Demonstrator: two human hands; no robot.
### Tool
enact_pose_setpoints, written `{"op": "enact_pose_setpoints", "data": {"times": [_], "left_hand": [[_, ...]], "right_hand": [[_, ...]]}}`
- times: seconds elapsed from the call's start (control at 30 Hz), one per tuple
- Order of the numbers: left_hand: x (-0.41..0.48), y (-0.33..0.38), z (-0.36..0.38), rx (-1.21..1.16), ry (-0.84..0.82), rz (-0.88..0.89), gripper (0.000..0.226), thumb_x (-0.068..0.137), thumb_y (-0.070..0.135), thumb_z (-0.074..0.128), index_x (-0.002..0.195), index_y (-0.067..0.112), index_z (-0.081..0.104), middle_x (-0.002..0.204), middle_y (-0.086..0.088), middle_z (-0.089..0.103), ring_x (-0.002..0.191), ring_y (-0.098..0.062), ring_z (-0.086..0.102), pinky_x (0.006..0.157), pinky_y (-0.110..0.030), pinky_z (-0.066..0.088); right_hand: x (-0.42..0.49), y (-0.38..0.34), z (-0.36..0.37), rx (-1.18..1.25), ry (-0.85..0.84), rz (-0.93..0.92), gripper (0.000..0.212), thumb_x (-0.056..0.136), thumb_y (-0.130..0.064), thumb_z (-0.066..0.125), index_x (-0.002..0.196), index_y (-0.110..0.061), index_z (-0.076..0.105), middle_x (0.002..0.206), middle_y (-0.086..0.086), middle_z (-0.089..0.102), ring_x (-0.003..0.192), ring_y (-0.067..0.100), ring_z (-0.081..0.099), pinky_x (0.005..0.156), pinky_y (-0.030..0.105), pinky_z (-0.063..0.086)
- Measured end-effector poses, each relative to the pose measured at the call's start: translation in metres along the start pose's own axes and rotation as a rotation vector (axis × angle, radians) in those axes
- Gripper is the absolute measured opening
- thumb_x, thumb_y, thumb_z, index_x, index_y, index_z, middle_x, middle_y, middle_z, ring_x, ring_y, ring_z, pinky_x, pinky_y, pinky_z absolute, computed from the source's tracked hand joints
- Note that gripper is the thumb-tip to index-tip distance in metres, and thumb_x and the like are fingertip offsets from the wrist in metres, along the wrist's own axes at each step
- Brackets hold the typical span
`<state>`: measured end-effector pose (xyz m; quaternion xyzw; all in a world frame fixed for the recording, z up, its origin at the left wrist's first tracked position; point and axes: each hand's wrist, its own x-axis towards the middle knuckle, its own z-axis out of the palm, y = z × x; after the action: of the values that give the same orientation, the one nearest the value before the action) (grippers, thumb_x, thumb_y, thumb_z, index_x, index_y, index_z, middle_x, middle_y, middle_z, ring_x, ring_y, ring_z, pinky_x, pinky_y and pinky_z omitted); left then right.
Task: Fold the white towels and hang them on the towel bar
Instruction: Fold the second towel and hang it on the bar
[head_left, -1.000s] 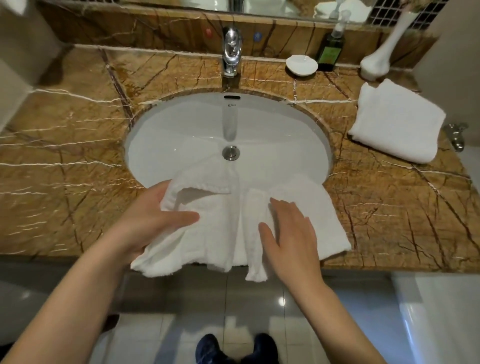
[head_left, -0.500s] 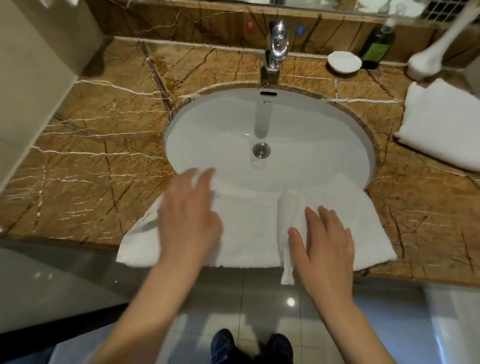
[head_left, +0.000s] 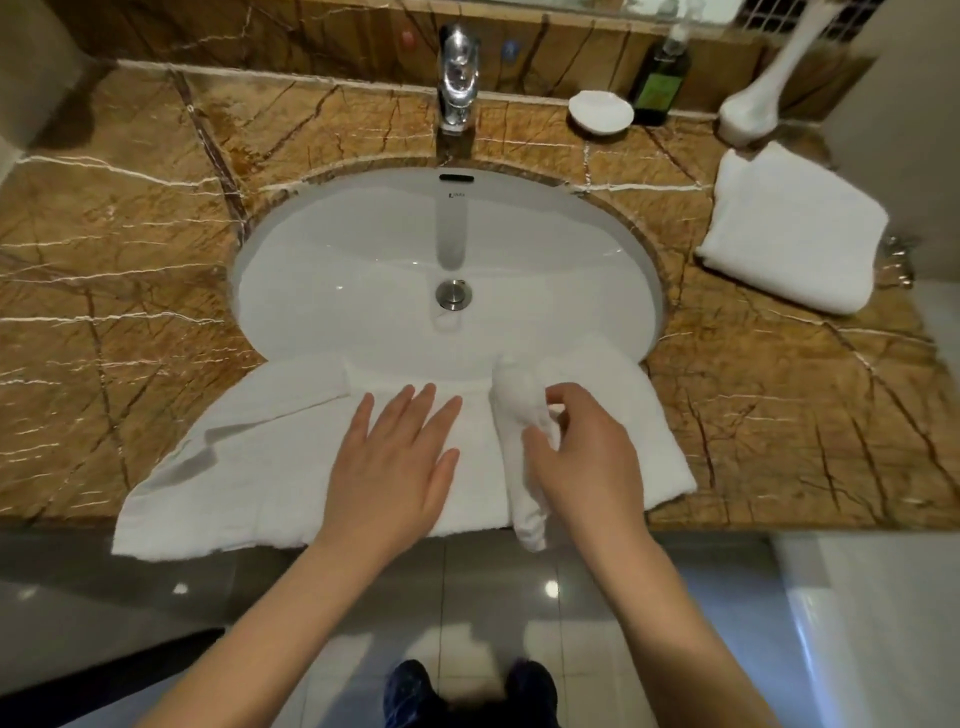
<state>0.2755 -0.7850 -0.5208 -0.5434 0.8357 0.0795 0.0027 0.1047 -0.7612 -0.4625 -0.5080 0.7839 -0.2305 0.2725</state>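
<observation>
Marble, brown with white veins, is what the counter (head_left: 104, 270) is made of. The white towel (head_left: 249, 467) is laid out along its front edge, draped partly over the near rim of the sink (head_left: 363, 249), with the lower hem hanging off the counter. On the towel's left part a flap is turned over, a bit crooked.

Moving right, the left hand (head_left: 395, 467) is laid flat on the middle of the cloth. Its fingers are straight and spread and nothing is gripped, so the towel is just being pinned down. Right beside it a bunched ridge (head_left: 514, 405) is raised in the fabric, running front to back. It's pinched between the thumb and curled fingers of the right hand (head_left: 587, 467).

Further right, well apart, a folded towel (head_left: 789, 234) is parked on the counter by the wall. The towel bar can't be made out for sure. Some chrome fitting is glimpsed at the far right edge, but what it is can't be told.

Step-wise, it looks like the first fold is being set up, with the cloth flattened and that ridge sorted out. Next, the ridge probably needs to be pulled flat or carried across with the middle pinned and the edges matched up. Only after that can anything be hung.
</observation>
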Motion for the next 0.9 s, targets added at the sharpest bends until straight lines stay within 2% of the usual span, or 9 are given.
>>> {"op": "enact_pose_setpoints", "data": {"times": [0.1,0.27,0.33,0.4,0.47,0.53,0.6,0.7,0.9], "left_hand": [[0.001,0.000,0.000,0.017,0.004,-0.007,0.052,0.093,0.039,0.027,0.136,0.021,0.049,0.139,-0.007,0.051,0.130,-0.026,0.046,0.110,-0.044,0.018],[0.000,0.003,0.000,0.033,-0.013,-0.028,0.054,0.092,0.040,0.024,0.139,0.022,0.046,0.142,-0.005,0.048,0.133,-0.025,0.041,0.112,-0.046,0.021],[0.000,0.004,-0.001,0.032,-0.009,-0.038,0.054,0.092,0.040,0.025,0.138,0.022,0.046,0.142,-0.005,0.048,0.133,-0.025,0.042,0.111,-0.046,0.022],[0.001,0.005,-0.001,0.038,-0.014,-0.046,0.054,0.092,0.039,0.025,0.138,0.021,0.046,0.141,-0.006,0.049,0.132,-0.026,0.043,0.111,-0.046,0.023],[0.002,0.006,-0.001,0.038,-0.017,-0.051,0.054,0.092,0.039,0.026,0.137,0.021,0.048,0.140,-0.007,0.050,0.131,-0.028,0.044,0.110,-0.047,0.024],[0.002,0.008,-0.003,0.029,-0.023,-0.053,0.054,0.091,0.039,0.027,0.137,0.021,0.048,0.140,-0.007,0.050,0.130,-0.028,0.044,0.109,-0.047,0.024],[0.002,0.008,-0.005,0.024,-0.026,-0.043,0.054,0.091,0.040,0.027,0.137,0.020,0.048,0.140,-0.008,0.050,0.130,-0.028,0.044,0.109,-0.047,0.024],[0.000,0.007,-0.007,0.025,-0.046,-0.031,0.055,0.092,0.041,0.026,0.140,0.020,0.044,0.143,-0.008,0.047,0.133,-0.028,0.041,0.110,-0.048,0.023],[-0.004,0.004,-0.006,0.042,-0.093,-0.024,0.059,0.094,0.046,0.022,0.145,0.021,0.035,0.148,-0.007,0.039,0.138,-0.024,0.032,0.116,-0.036,0.006]], "right_hand": [[0.016,0.025,-0.053,-0.039,0.069,-0.023,0.023,0.086,-0.019,0.060,0.108,-0.025,0.058,0.083,-0.008,0.059,0.076,0.016,0.057,0.059,0.028,0.036],[0.042,0.075,-0.136,-0.244,-0.037,0.137,0.019,0.078,-0.012,0.064,0.093,-0.025,0.063,0.068,-0.004,0.062,0.062,0.017,0.058,0.053,0.027,0.039],[0.051,0.085,-0.147,-0.444,-0.025,0.202,0.022,0.077,-0.014,0.065,0.098,-0.020,0.060,0.083,0.002,0.063,0.076,0.025,0.058,0.060,0.030,0.040],[0.054,0.086,-0.141,-0.613,0.100,0.139,0.025,0.088,-0.022,0.060,0.110,-0.015,0.052,0.110,0.012,0.058,0.096,0.032,0.055,0.070,0.035,0.042],[0.046,0.073,-0.116,-0.426,0.160,-0.021,0.035,0.096,-0.025,0.049,0.131,-0.018,0.046,0.130,0.008,0.050,0.114,0.026,0.049,0.083,0.035,0.040],[0.035,0.060,-0.079,-0.139,0.019,-0.126,0.044,0.100,-0.029,0.039,0.144,-0.025,0.036,0.144,0.000,0.041,0.130,0.017,0.039,0.102,0.032,0.034],[0.029,0.065,-0.042,-0.152,-0.078,-0.119,0.053,0.100,-0.043,0.024,0.151,-0.030,0.015,0.157,-0.004,0.020,0.145,0.014,0.015,0.118,0.039,0.012],[0.035,0.096,-0.032,-0.233,0.015,-0.079,0.065,0.090,-0.061,0.001,0.150,-0.037,-0.004,0.160,-0.010,0.001,0.147,0.009,-0.005,0.119,0.043,-0.007],[0.053,0.160,-0.076,-0.417,0.024,-0.110,0.067,0.088,-0.059,-0.003,0.151,-0.038,0.005,0.160,-0.012,-0.003,0.146,0.008,-0.011,0.118,0.039,-0.012]]}}
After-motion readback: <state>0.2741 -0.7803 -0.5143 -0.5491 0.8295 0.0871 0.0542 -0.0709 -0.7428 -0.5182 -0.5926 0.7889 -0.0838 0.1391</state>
